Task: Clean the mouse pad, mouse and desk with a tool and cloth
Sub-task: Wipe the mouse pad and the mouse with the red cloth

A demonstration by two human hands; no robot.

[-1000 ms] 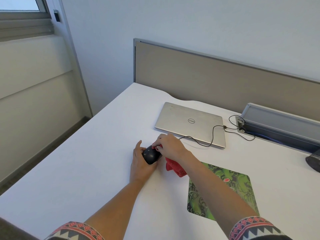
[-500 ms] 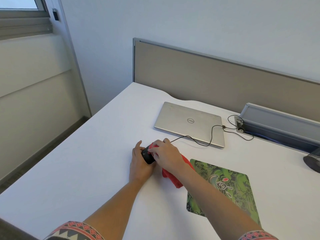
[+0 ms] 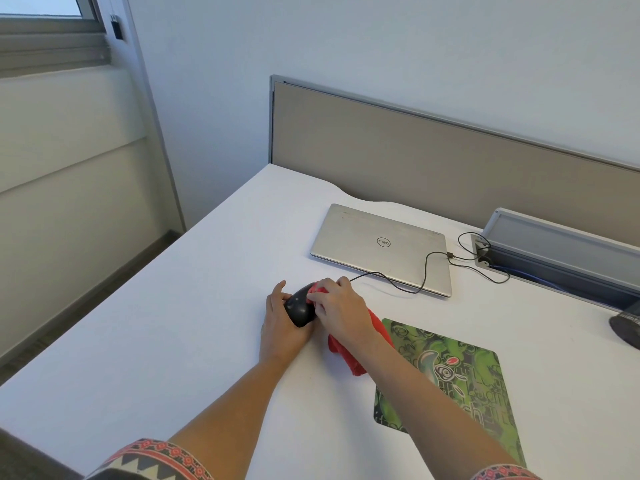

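Mouse point(image 3: 300, 308) of glossy black plastic sits cradled in the left hand point(image 3: 280, 330) on the white tabletop point(image 3: 173, 323). The right hand point(image 3: 341, 310) pinches a crumpled red cloth point(image 3: 346, 356) against it, beside the green patterned mouse pad point(image 3: 464, 375).

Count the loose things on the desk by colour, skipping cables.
Red: 1, cloth
Black: 2, mouse, cut-off base at right edge
Green: 1, pad
Silver: 1, laptop
Total: 5

Glossy black plastic mouse point(image 3: 300, 306), fuzzy red cloth point(image 3: 349, 356), brushed-metal laptop point(image 3: 377, 245), smooth matt desk point(image 3: 180, 306).
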